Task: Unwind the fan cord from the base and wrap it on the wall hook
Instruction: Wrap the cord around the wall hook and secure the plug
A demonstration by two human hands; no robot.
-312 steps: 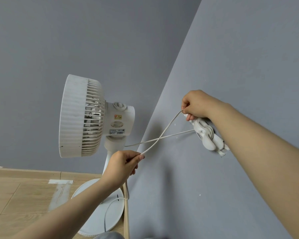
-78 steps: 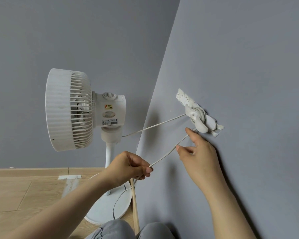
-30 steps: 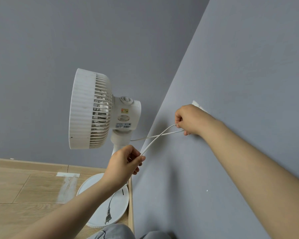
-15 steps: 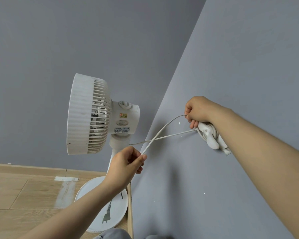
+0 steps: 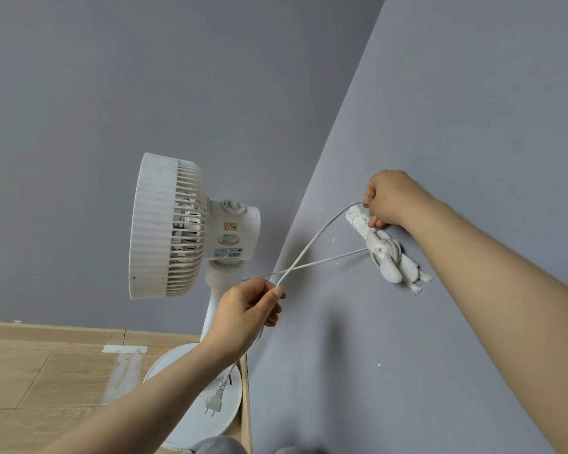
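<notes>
Cord (image 5: 312, 239) ran white and slack between both hands, crossing over a second strand that stretched from the fan's (image 5: 191, 226) neck to the wall hook (image 5: 389, 253). Several turns already sat coiled around that hook, which was fixed to the grey wall (image 5: 456, 109) on the right. The right hand (image 5: 391, 199), curled closed against the wall just above the hook's upper end, pinched the cord where it arched over. The left hand (image 5: 246, 311) was lower and nearer the fan's pole, thumb and forefinger pressed together on the same strand. Below that hand the cord dropped to the plug (image 5: 214, 403), which hung over the round base (image 5: 194, 401) on the wooden floor (image 5: 46, 378).
</notes>
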